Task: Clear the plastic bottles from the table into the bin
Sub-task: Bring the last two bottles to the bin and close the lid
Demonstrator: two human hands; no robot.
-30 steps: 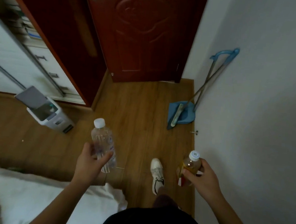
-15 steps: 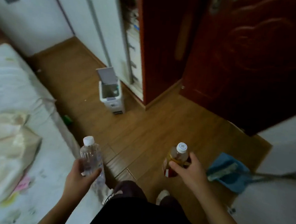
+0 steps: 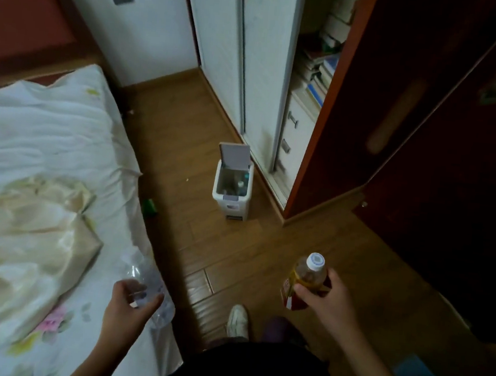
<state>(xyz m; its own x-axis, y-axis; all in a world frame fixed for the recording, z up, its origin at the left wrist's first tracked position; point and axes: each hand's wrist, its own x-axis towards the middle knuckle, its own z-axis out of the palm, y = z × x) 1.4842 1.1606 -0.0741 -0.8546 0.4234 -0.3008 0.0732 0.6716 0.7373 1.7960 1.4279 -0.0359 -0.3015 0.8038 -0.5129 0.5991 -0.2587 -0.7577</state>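
Nearest the camera, both hands carry a bottle each. The left hand has its grip wrapped around a clear bottle, thin crinkled plastic blurred by motion, tilted over the edge of the bed. The right hand has its grip closed on an amber bottle, upright, white ribbed cap on top, red and yellow label partly hidden under the fingers.

Since a second ago the view has swung left: the blue dustpan that stood ahead by the wall is now only a blur at the lower right, and the bin has moved from the far left to straight ahead. I judge the person has turned to face it and is walking in, a white shoe forward on the smooth wood-plank floor.

Farther on, the bin is a small boxy white plastic tub, its flat grey lid tipped up and open, with bottles already inside. It stands well apart from both hands, beside the white wardrobe and dark red door.
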